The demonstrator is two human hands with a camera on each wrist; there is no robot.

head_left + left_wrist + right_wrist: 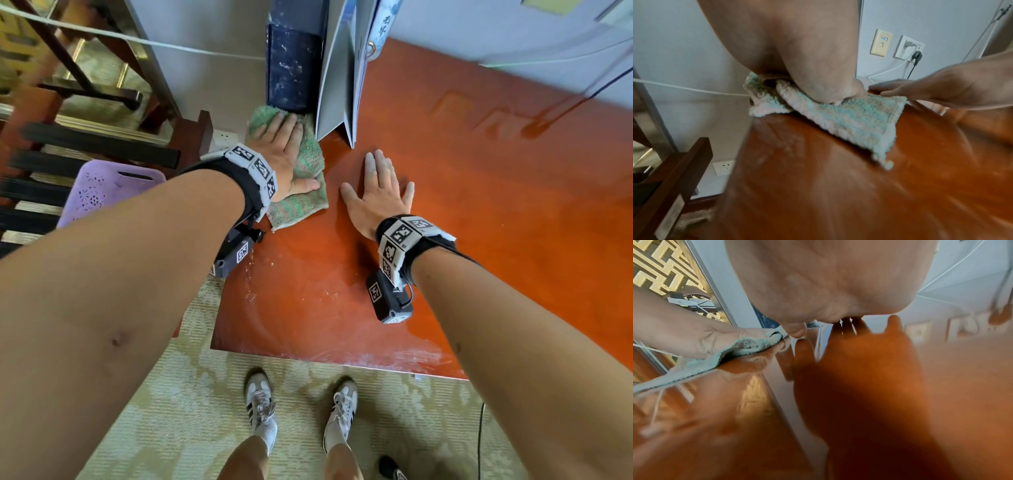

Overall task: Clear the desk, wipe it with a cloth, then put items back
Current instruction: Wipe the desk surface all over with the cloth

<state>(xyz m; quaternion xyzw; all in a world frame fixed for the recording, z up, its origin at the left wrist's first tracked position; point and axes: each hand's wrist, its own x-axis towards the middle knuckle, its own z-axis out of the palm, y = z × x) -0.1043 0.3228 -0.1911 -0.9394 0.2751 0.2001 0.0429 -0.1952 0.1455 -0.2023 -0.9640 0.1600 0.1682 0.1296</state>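
Pressing flat, your left hand point(286, 156) pins the green cloth point(301, 202) at the desk's point(479, 212) far left corner, apparently touching upright folders point(337, 85); your right hand point(378, 195) rests spread just beside.

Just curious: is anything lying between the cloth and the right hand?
No, only bare desk between cloth and right hand, seen in the head view.
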